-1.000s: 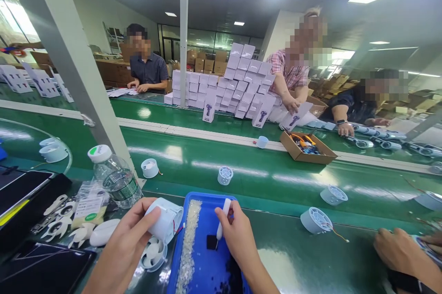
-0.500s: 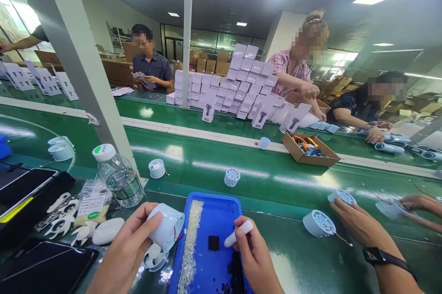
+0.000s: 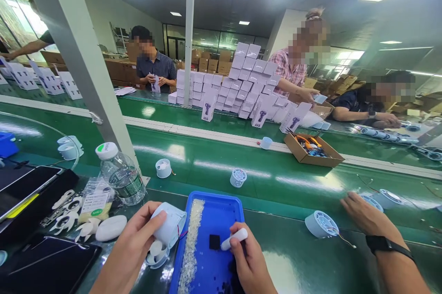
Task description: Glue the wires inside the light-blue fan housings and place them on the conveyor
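Note:
My left hand [image 3: 136, 239] grips a light blue round fan housing [image 3: 168, 224], tilted, with thin red and dark wires at its right side. A white pen-like tool [image 3: 235, 239] is pinched in my right hand [image 3: 251, 257] over the blue tray [image 3: 214, 197]. Its tip is at the right edge of a small black square [image 3: 214, 242] on the tray floor; whether they touch I cannot tell. Small translucent white pieces [image 3: 189, 257] line the tray's left side, and tiny black pieces [image 3: 226, 285] lie near my right hand. Below the held housing sits another light blue part [image 3: 159, 259].
A water bottle [image 3: 122, 179], white fan blades [image 3: 65, 222] and a dark tablet [image 3: 48, 266] are at left. Fan housings [image 3: 238, 177] stand along the green belt [image 3: 200, 172]. At right a co-worker's hand [image 3: 366, 216] reaches over the bench near another housing [image 3: 321, 224].
My right hand has shifted slightly left, bringing the tool's tip to the black square. My left hand still holds the housing. The co-worker's hand at right has moved a little.

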`<state>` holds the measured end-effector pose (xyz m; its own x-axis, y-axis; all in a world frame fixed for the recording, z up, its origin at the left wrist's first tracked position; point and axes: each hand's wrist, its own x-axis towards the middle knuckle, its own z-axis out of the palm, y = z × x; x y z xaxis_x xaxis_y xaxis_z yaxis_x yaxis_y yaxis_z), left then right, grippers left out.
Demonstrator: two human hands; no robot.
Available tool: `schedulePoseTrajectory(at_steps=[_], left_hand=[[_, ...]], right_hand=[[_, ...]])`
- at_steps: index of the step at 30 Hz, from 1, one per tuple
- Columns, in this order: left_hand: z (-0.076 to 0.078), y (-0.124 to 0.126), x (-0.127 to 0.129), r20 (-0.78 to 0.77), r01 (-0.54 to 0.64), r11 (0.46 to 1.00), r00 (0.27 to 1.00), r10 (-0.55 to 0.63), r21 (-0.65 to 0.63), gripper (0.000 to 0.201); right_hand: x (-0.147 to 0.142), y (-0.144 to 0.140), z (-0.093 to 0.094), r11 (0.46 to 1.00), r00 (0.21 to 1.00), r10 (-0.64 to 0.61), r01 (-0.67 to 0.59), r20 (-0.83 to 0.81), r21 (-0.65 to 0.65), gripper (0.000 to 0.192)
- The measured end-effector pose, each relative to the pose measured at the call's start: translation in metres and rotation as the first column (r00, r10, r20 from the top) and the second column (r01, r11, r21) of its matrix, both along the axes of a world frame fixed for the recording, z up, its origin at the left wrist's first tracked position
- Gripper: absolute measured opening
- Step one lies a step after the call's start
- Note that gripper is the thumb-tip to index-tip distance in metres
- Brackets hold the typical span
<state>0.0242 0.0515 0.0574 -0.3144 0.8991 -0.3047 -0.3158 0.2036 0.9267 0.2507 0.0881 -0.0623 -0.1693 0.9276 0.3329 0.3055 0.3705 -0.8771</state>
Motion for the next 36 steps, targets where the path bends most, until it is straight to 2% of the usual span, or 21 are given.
schedulePoseTrajectory(at_steps=[4,12,15,20,25,28,31,36], left_hand=[[0.001,0.002,0.0,-0.011,-0.023,0.999,1.0,0.023,0.023,0.024],[0.001,0.003,-0.003,-0.032,0.025,0.999,0.999,-0.024,0.037,0.025],[-0.001,0.002,-0.003,-0.033,0.033,0.999,0.999,-0.031,0.043,0.025],[-0.001,0.002,-0.001,-0.018,0.022,0.999,1.0,-0.021,0.037,0.025],[0.0,-0.001,-0.005,-0.019,0.046,0.998,0.999,-0.045,0.03,0.026],[-0.002,-0.004,-0.009,-0.021,0.062,0.998,0.998,-0.062,0.023,0.026],[-0.002,-0.006,-0.011,-0.018,0.061,0.998,0.998,-0.061,0.025,0.025],[-0.003,-0.006,-0.01,-0.008,0.043,0.998,0.999,-0.043,0.037,0.025]], right_hand=[[0.0,-0.001,0.001,0.997,0.997,0.07,-0.071,0.009,0.037,0.016],[0.002,-0.001,-0.003,0.994,0.996,0.084,-0.085,0.02,0.075,0.014],[0.001,-0.001,0.002,0.991,0.992,0.116,-0.118,0.048,0.065,0.012],[-0.003,-0.002,0.012,0.967,0.962,0.234,-0.246,0.139,0.072,0.011],[-0.006,-0.001,0.01,0.978,0.998,0.043,-0.053,0.052,0.203,0.012],[-0.005,0.0,0.007,0.974,0.999,-0.026,0.017,0.038,0.227,0.013],[-0.005,0.0,0.008,0.977,0.998,-0.038,0.027,0.048,0.213,0.013],[-0.007,-0.003,0.01,0.978,0.998,0.01,-0.024,0.064,0.206,0.012]])
